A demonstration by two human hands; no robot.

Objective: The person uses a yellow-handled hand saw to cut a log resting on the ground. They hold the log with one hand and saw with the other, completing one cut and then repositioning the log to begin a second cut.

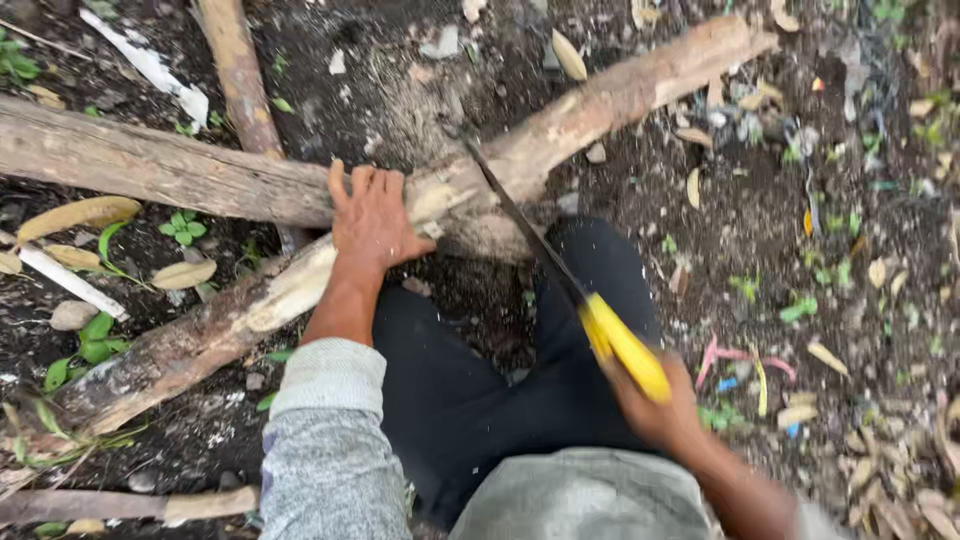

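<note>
The left hand (372, 222) lies flat, fingers spread, on a long log (300, 285) resting across another log (150, 168) on the ground. The right hand (655, 410) is clamped on the saw's (560, 275) yellow handle (blade at the cut). The log looks heavy, stiff and rough-barked, best steadied beside the cut.

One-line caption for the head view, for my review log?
Left hand steadies a log on littered soil while the right hand works a yellow-handled saw into it.
</note>
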